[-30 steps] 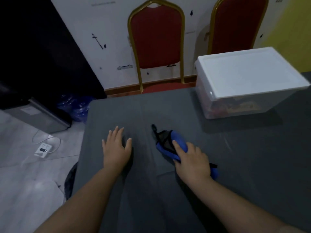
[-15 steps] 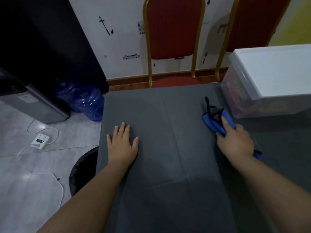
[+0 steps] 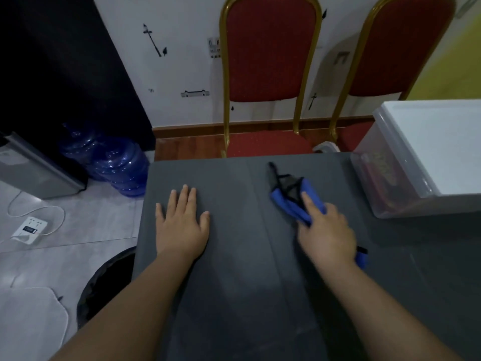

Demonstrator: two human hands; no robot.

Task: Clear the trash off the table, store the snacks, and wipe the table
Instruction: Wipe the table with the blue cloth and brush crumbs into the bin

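A blue cloth with black trim [image 3: 289, 196] lies on the dark grey table [image 3: 239, 282] near its far edge. My right hand [image 3: 325, 233] presses down on the cloth with the fingers over it. My left hand [image 3: 182, 225] rests flat on the tabletop, fingers apart, holding nothing. A clear plastic storage box with a white lid [image 3: 426, 157] stands at the right of the table, with snack packets showing through its wall.
Two red chairs with gold frames [image 3: 270, 74] stand behind the table against the white wall. A black-lined bin [image 3: 106, 285] sits on the floor by the table's left edge. Blue water bottles [image 3: 122, 168] and a white power strip [image 3: 30, 229] are on the floor at left.
My right hand slid the blue cloth to the right and towards the far edge, then back a little leftward. My left hand stayed flat on the table. The view shifted.
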